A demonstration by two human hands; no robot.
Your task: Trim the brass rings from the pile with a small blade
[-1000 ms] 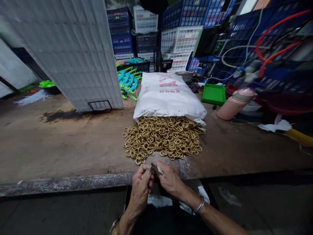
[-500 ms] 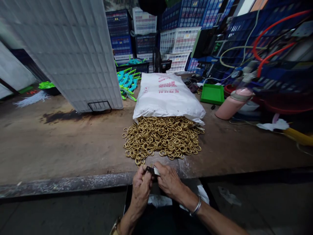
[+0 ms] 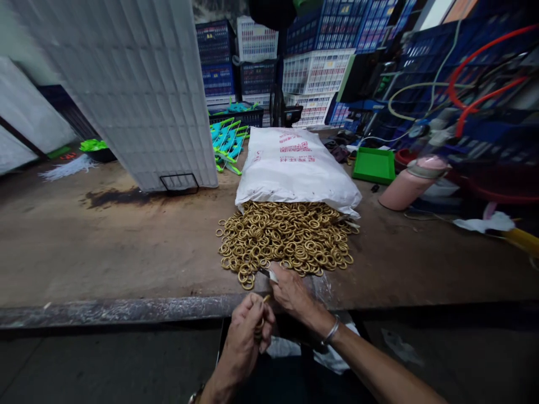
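My left hand (image 3: 248, 328) is closed on several gold rings (image 3: 266, 299), just off the table's front edge; one ring pokes up at the fingertips and others show under the curled fingers. My right hand (image 3: 293, 292) grips a small knife (image 3: 266, 273) with a dark blade and a pale wrapped handle. Its tip reaches the near side of a heap of gold rings (image 3: 286, 235), and whether it touches one I cannot tell. The heap spills from the open mouth of a white sack (image 3: 295, 174) with red print, lying flat on the table.
A tall grey ribbed panel (image 3: 138, 101) stands on the wooden table (image 3: 126, 247) at left. Teal and green plastic pieces (image 3: 227, 143) lie behind it. At right are a green tray (image 3: 374, 165) and a pink bottle (image 3: 406, 185). Stacked crates (image 3: 318, 70) fill the back.
My right hand with the knife has moved away from my left hand, forward to the heap. My left hand has drawn back slightly towards me. The view has shifted a little.
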